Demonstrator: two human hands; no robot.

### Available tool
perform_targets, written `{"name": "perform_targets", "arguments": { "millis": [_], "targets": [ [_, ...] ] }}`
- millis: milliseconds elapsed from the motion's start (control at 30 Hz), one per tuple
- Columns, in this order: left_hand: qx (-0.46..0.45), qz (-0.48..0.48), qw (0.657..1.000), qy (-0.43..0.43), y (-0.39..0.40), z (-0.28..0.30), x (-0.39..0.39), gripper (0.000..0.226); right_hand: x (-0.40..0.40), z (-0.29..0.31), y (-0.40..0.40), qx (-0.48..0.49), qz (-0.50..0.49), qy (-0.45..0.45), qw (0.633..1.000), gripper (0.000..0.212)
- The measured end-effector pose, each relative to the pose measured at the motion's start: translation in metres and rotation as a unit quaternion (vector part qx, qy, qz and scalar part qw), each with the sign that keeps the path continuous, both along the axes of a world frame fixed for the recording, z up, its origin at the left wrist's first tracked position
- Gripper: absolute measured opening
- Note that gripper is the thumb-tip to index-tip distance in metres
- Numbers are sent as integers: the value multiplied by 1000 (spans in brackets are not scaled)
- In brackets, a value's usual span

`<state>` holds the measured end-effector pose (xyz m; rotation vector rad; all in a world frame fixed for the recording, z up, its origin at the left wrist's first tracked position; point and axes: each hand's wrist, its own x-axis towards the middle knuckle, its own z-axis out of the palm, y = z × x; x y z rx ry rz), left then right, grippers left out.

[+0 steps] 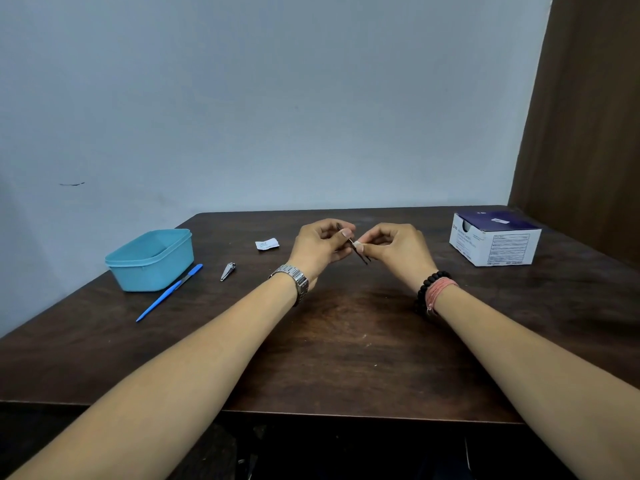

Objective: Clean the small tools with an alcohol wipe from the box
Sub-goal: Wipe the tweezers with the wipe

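Above the middle of the dark wooden table point(346, 341), my left hand point(320, 245) pinches the upper end of thin dark tweezers point(363, 257), which slant down to the right. My right hand point(398, 247) pinches a small white alcohol wipe point(358, 244) around the tweezers' middle. A blue-handled nail file point(166, 295) and a metal nail clipper point(227, 271) lie on the table to the left. The white and purple wipe box point(493, 242) stands at the far right.
A light blue plastic container point(150, 259) stands at the left, touching the nail file's far end. A torn white wipe wrapper point(266, 243) lies behind the clipper. A wall runs along the table's far edge, and a brown panel point(588, 133) rises behind the box.
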<state>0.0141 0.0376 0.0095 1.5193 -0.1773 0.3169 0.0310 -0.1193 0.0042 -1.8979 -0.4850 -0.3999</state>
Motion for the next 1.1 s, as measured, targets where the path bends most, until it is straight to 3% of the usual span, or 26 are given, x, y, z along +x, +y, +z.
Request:
{"name": "perform_targets", "arguments": {
  "millis": [467,800,1100],
  "targets": [
    [15,-18,1000,5,-1,-2,-1,11,-2,1,0,11,-2,-8,1000,8],
    [-19,28,999,-3,4,2,1,11,-1,1,-1,18,5,7,1000,13],
    [7,-8,1000,15,0,-1,2,8,-3,1,-1,9,11,-9,1000,16]
  ]
}}
